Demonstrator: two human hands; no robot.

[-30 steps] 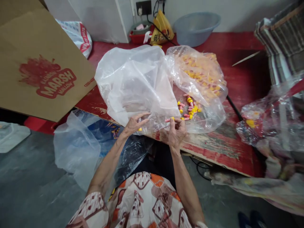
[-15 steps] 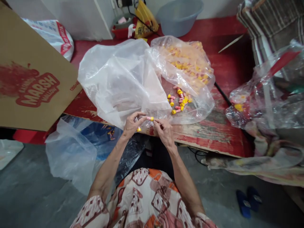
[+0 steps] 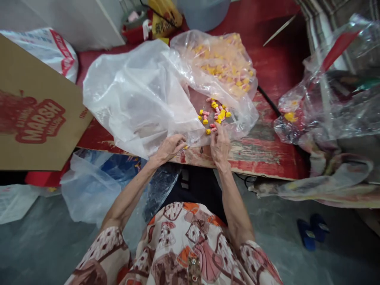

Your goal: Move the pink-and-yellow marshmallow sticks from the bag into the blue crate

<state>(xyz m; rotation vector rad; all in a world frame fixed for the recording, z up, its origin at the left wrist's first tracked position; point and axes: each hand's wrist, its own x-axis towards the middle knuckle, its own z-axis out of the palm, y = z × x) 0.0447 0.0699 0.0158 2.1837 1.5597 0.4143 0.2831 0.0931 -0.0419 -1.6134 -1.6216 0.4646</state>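
Observation:
My left hand is curled at the near edge of the red board, fingers closed round small yellow-capped pieces, beside a big empty clear plastic bag. My right hand reaches to a loose heap of small pink-and-yellow pieces on the board, its fingertips pinched at the nearest piece. Behind the heap lies a clear bag full of the same pieces.
A cardboard sheet printed "MARSH" leans at the left. Plastic bags lie on the floor below the board. Crumpled plastic and packaging pile up on the right. A basin and yellow bag stand at the back; blue slippers lie on the floor.
My right hand has left the piece it held up to my left hand and gone forward to the loose heap. The view has tipped downward.

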